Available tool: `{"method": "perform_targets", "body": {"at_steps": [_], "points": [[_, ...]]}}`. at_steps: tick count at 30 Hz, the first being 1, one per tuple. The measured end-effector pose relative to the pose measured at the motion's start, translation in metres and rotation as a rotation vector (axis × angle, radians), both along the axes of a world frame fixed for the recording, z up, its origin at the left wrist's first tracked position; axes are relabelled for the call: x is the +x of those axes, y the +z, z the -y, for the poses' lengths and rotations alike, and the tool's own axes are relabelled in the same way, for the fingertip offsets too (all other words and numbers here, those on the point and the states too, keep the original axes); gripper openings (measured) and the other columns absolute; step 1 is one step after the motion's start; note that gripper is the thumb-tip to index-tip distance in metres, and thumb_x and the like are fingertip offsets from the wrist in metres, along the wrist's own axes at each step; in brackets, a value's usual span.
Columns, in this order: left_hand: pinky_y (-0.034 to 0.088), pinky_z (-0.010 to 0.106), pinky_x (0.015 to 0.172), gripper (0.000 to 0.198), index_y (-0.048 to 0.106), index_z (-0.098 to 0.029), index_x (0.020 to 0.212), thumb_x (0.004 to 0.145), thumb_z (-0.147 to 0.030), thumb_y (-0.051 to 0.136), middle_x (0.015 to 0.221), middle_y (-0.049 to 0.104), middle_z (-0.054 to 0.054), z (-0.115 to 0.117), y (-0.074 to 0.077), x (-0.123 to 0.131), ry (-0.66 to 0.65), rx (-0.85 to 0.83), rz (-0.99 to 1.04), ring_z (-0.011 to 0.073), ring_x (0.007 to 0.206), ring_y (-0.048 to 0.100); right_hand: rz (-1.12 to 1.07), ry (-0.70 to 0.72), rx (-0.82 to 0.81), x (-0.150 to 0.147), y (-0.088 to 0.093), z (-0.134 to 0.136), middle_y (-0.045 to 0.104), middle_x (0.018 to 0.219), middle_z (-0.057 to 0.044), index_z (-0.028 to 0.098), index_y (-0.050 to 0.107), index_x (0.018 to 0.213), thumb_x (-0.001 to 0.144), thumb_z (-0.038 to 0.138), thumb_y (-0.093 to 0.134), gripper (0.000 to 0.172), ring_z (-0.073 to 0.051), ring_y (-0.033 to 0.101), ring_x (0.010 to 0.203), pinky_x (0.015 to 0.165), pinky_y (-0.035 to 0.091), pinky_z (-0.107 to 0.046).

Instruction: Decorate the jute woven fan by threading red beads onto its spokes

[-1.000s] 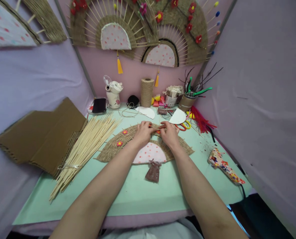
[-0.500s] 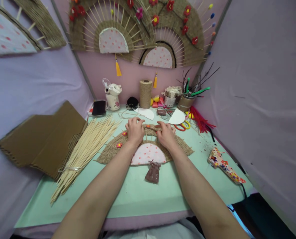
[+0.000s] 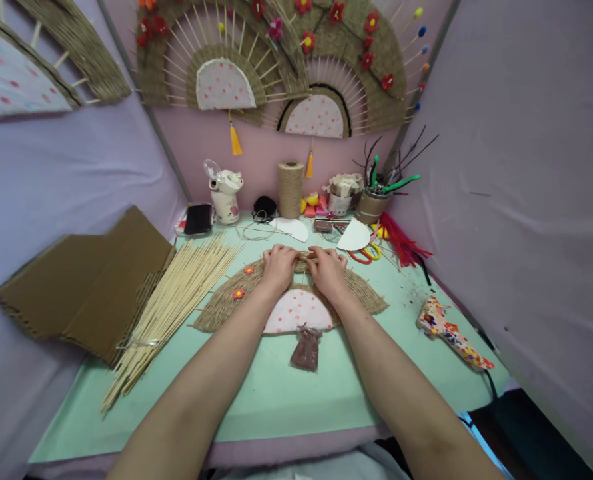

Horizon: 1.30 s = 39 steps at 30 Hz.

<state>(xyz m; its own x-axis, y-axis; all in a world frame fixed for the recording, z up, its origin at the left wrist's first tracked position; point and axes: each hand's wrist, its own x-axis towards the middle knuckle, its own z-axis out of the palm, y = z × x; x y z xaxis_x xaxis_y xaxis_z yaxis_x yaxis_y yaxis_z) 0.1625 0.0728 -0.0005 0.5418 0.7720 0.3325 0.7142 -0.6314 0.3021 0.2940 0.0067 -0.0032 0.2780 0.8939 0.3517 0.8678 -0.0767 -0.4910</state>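
A half-round fan of woven twine on thin sticks (image 3: 229,303) lies flat, with a dotted white cloth centre (image 3: 299,310). Two small red clay flowers with yellow middles (image 3: 238,294) sit on its left part. At the top of the woven band, my left hand (image 3: 279,268) and my right hand (image 3: 327,271) face each other with curled fingers, thumbs and fingertips nearly meeting. Their fingertips press together low on the twine, and whatever they pinch there is hidden. Against the fan's lower edge rests a small bag of brown clay (image 3: 306,350).
Left are a bundle of thin sticks (image 3: 171,300) and folded cardboard (image 3: 91,280). A flower-patterned glue gun (image 3: 454,333) lies right. Behind stand a twine spool (image 3: 291,190), scissors (image 3: 364,255), a tin holding green-handled pliers (image 3: 371,207) and red tassel strands (image 3: 401,240).
My left hand has shifted right, and my right hand slightly left, so they are closer together. The flower that showed between them at the fan's top is now covered.
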Motion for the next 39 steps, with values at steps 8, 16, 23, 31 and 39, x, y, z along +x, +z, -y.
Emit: {"method": "perform_targets", "body": {"at_steps": [8, 16, 23, 31, 39], "points": [[0.033, 0.043, 0.090, 0.025, 0.071, -0.026, 0.103, 0.090, -0.021, 0.049, 0.116, 0.063, 0.008, 0.002, 0.003, -0.004, 0.200, 0.050, 0.061, 0.0267, 0.113, 0.044, 0.191, -0.053, -0.177, 0.008, 0.031, -0.012, 0.071, 0.099, -0.008, 0.025, 0.075, 0.084, 0.087, 0.024, 0.056, 0.019, -0.029, 0.048, 0.103, 0.077, 0.025, -0.039], [0.035, 0.043, 0.087, 0.025, 0.072, -0.025, 0.098, 0.092, -0.029, 0.049, 0.114, 0.062, 0.010, 0.000, 0.004, -0.010, 0.229, 0.005, -0.001, 0.0282, 0.111, 0.043, 0.215, -0.073, -0.194, -0.009, 0.016, -0.027, 0.071, 0.095, -0.007, 0.027, 0.077, 0.088, 0.089, 0.035, 0.056, 0.022, -0.026, 0.052, 0.098, 0.077, 0.026, -0.037], [0.036, 0.044, 0.085, 0.028, 0.073, -0.021, 0.097, 0.093, -0.032, 0.047, 0.109, 0.063, 0.011, 0.001, 0.001, -0.007, 0.225, 0.008, -0.035, 0.0287, 0.108, 0.045, 0.227, -0.073, -0.156, -0.010, 0.011, -0.025, 0.071, 0.095, -0.008, 0.025, 0.076, 0.085, 0.089, 0.031, 0.056, 0.021, -0.025, 0.052, 0.098, 0.078, 0.026, -0.037], [0.037, 0.044, 0.085, 0.024, 0.073, -0.022, 0.094, 0.091, -0.029, 0.050, 0.109, 0.064, 0.011, 0.002, 0.000, -0.006, 0.225, 0.000, -0.067, 0.0297, 0.108, 0.045, 0.218, -0.077, -0.159, -0.010, 0.006, -0.025, 0.071, 0.094, -0.009, 0.021, 0.075, 0.082, 0.091, 0.027, 0.052, 0.025, -0.024, 0.052, 0.096, 0.076, 0.026, -0.037], [0.037, 0.044, 0.086, 0.019, 0.072, -0.021, 0.094, 0.088, -0.028, 0.055, 0.109, 0.064, 0.011, 0.001, -0.001, -0.006, 0.221, 0.015, -0.057, 0.0295, 0.109, 0.046, 0.179, -0.056, -0.157, -0.003, 0.005, -0.023, 0.073, 0.091, -0.007, 0.028, 0.074, 0.095, 0.094, 0.023, 0.045, 0.030, -0.024, 0.055, 0.091, 0.073, 0.025, -0.037]]}}
